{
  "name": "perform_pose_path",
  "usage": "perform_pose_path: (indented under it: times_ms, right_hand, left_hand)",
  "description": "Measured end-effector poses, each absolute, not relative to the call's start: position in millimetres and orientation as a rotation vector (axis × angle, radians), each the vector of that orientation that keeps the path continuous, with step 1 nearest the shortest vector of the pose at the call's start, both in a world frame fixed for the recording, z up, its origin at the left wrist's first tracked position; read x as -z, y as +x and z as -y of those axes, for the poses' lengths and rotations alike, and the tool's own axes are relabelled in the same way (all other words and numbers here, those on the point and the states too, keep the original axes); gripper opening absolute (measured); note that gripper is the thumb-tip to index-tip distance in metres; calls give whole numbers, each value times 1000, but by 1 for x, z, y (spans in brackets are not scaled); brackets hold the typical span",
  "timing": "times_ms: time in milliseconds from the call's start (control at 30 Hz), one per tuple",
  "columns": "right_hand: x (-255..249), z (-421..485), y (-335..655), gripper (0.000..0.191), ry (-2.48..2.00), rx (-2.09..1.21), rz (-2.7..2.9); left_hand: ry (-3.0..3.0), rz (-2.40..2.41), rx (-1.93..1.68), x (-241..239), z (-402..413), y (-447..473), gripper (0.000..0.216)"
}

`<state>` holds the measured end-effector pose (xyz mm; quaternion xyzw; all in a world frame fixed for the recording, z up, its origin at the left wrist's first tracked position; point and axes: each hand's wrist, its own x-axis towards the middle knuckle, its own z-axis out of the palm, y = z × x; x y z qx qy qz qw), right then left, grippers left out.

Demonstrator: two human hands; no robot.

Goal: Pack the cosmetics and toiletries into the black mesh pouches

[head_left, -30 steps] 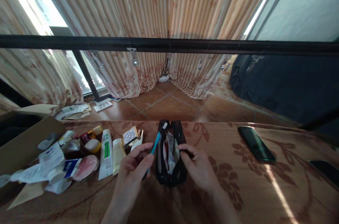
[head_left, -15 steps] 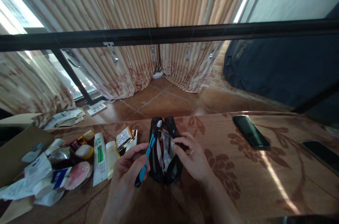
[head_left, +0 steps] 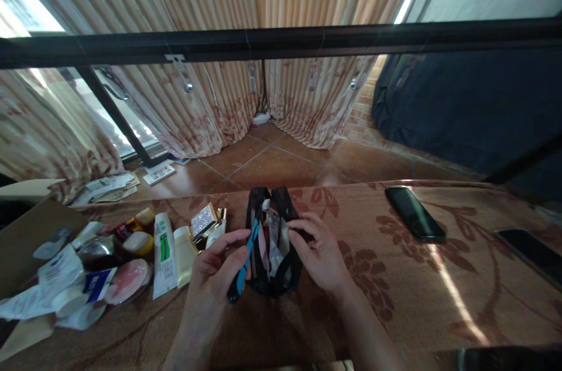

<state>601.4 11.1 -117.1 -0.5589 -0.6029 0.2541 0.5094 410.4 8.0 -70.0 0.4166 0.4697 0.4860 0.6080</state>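
Note:
A black mesh pouch (head_left: pixel 287 277) stands unzipped on the cloth in front of me, holding several small tubes and packets. My left hand (head_left: pixel 215 268) pinches a blue and black toothbrush (head_left: pixel 246 260) between thumb and fingers. Its white head points away from me, over the pouch's left side, and the handle slants along that edge. On the other side, my right hand (head_left: pixel 318 251) has thumb and fingertips closed on the pouch's right rim. The lower part of the pouch's contents is hidden.
To the left lie a white-and-green tube (head_left: pixel 164 257), a cream tube (head_left: pixel 185 254), a glittery compact (head_left: pixel 204 222), a pink round case (head_left: pixel 128 281) and several jars beside a cardboard box (head_left: pixel 39 236). Two phones, one dark (head_left: pixel 415 213), another (head_left: pixel 529 251) farther right, rest on the patterned cloth (head_left: pixel 364 330).
The toothbrush has moved slightly right, closer over the pouch's opening. My right hand keeps its hold on the rim. The whole view has shifted a little.

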Motion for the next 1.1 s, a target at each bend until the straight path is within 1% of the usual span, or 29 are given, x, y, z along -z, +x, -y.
perform_pose_path:
  times_ms: [133, 367, 567, 667, 900, 1033, 1100]
  right_hand:
    - [119, -11, 602, 18, -1340, -636, 1440]
    - [117, -10, 602, 17, -1322, -639, 1447]
    - [117, -9, 601, 17, -1308, -651, 1447]
    - [115, -9, 601, 17, -1302, -614, 1456]
    - [103, -5, 600, 24, -1277, -499, 1403]
    - [102, -2, 602, 17, -1366, -489, 1302]
    - [102, 0, 603, 18, -1416, -492, 1283]
  left_hand:
    - [992, -1094, -1114, 72, -10, 409, 31]
    - [1272, -1237, -1072, 75, -15, 419, 31]
    - [1258, -1308, -1240, 78, -19, 424, 29]
    - [1229, -1313, -1291, 80, -22, 420, 32]
    - [1389, -1397, -1040, 89, -21, 412, 48]
    - [1459, -1380, -954, 94, -18, 407, 53]
    - [1477, -1363, -940, 96, -17, 405, 51]
